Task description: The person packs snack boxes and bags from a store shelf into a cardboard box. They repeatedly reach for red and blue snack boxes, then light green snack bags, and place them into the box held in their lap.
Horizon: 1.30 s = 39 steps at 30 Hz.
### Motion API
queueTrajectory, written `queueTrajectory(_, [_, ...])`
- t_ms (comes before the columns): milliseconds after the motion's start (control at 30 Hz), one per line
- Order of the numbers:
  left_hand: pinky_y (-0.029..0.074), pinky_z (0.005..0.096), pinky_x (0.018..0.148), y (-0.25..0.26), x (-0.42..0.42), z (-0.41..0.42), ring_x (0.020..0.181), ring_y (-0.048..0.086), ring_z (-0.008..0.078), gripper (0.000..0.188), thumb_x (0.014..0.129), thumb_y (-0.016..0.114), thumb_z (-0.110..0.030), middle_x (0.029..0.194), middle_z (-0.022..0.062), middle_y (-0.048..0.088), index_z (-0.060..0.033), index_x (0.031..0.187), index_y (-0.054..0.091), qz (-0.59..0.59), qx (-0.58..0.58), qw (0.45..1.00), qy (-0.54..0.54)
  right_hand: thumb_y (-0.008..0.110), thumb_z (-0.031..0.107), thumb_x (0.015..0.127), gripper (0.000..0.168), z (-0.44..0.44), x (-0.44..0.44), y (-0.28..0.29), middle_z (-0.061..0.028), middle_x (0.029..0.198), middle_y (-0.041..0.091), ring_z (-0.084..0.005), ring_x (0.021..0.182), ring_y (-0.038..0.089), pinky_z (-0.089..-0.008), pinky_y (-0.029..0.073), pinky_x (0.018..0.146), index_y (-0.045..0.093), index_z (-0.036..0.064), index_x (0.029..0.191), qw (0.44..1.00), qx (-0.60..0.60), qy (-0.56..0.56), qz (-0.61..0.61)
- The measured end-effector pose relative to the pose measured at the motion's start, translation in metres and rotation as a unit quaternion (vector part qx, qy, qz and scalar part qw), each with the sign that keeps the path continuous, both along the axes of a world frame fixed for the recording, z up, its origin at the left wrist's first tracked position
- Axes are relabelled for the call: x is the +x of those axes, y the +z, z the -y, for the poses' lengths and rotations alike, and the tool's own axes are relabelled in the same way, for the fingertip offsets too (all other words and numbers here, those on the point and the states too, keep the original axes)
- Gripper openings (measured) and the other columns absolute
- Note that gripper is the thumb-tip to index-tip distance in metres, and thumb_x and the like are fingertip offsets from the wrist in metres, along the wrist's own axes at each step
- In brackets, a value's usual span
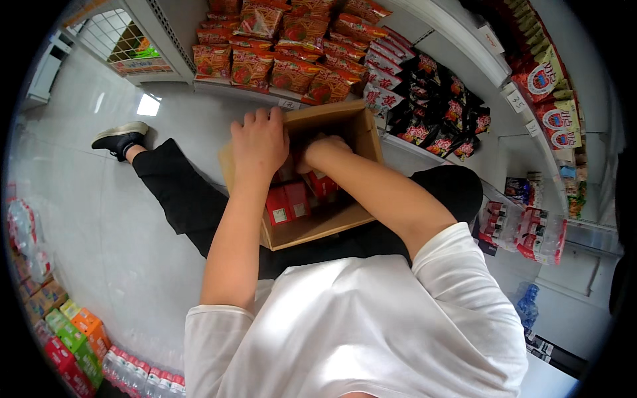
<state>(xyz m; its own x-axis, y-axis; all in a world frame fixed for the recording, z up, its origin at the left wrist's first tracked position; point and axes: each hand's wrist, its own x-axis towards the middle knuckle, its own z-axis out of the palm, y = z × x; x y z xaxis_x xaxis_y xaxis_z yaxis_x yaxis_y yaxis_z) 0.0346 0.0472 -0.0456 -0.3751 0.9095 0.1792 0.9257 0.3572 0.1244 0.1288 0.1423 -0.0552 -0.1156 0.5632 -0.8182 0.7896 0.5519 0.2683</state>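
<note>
An open cardboard box (343,225) rests at my lap, tilted, with its opening facing me. My left hand (260,143) grips the box's left side, fingers over the far left edge. Down inside the box is my right hand (326,149); its fingers are mostly hidden, so what they hold cannot be told. Small red cartons (287,201) with pale labels lie in the box's left part, and another red carton (322,184) sits just below my right hand.
Beyond the box, a low shelf holds orange snack bags (293,74) and black snack bags (423,107). Shrink-wrapped bottle packs (520,231) stand at right. Colourful drink cartons (74,338) and red-capped bottles (142,373) line the lower left. My left leg (181,191) stretches across the tiled floor.
</note>
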Motion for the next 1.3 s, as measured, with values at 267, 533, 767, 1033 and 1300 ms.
queueTrajectory(267, [0.047,0.0470,0.082,-0.004,0.000,0.000,0.101,0.066,0.0271,0.029,0.084,0.075,-0.027,0.101,0.0064,0.068,-0.0119,0.107,0.064,0.010,-0.002,1.000,-0.006,0.059,0.057,0.091,0.071,0.011,0.058,-0.109,-0.0185,0.151,0.056,-0.0344,0.139,0.054,-0.0451,0.047,0.111,0.056,0.016,0.149,0.951,-0.208,0.193,-0.125])
queueTrajectory(533, [0.047,0.0477,0.083,-0.003,0.002,0.002,0.102,0.066,0.0276,0.027,0.086,0.073,-0.027,0.101,0.0068,0.068,-0.0119,0.106,0.064,-0.022,0.007,1.000,-0.004,0.075,0.034,0.087,0.058,0.029,0.087,-0.123,-0.0195,0.144,0.062,-0.0320,0.131,0.062,-0.0454,0.053,0.104,0.065,0.007,0.137,0.971,-0.163,0.163,-0.069])
queueTrajectory(767, [0.047,0.0492,0.084,0.005,0.008,-0.002,0.104,0.064,0.0310,0.031,0.090,0.069,-0.029,0.106,0.0099,0.066,-0.0105,0.113,0.061,-0.021,-0.033,0.999,-0.016,0.080,0.024,0.084,0.045,0.020,0.081,-0.089,-0.0184,0.133,0.070,-0.0331,0.120,0.069,-0.0463,0.057,0.096,0.073,0.007,0.125,0.975,-0.157,0.150,-0.046])
queueTrajectory(1033, [0.047,0.0510,0.090,0.013,0.012,0.001,0.109,0.063,0.0345,0.039,0.088,0.072,-0.028,0.112,0.0128,0.066,-0.0092,0.119,0.060,0.001,-0.026,1.000,-0.011,0.068,0.037,0.095,0.058,-0.035,0.115,0.062,-0.0241,0.129,0.064,-0.0414,0.122,0.061,-0.0485,0.049,0.105,0.056,0.001,0.140,0.803,-0.206,0.189,-0.527])
queueTrajectory(1300, [0.054,0.0357,0.069,0.129,-0.004,-0.079,0.082,0.069,0.0250,0.011,0.090,0.068,-0.008,0.098,0.0143,0.069,-0.0023,0.099,0.068,0.173,0.323,0.922,-0.125,0.069,0.035,0.097,0.056,-0.094,0.172,0.119,-0.0220,0.127,0.062,-0.0370,0.115,0.061,-0.0430,0.049,0.101,0.057,0.000,0.140,0.830,-0.113,0.088,-0.539])
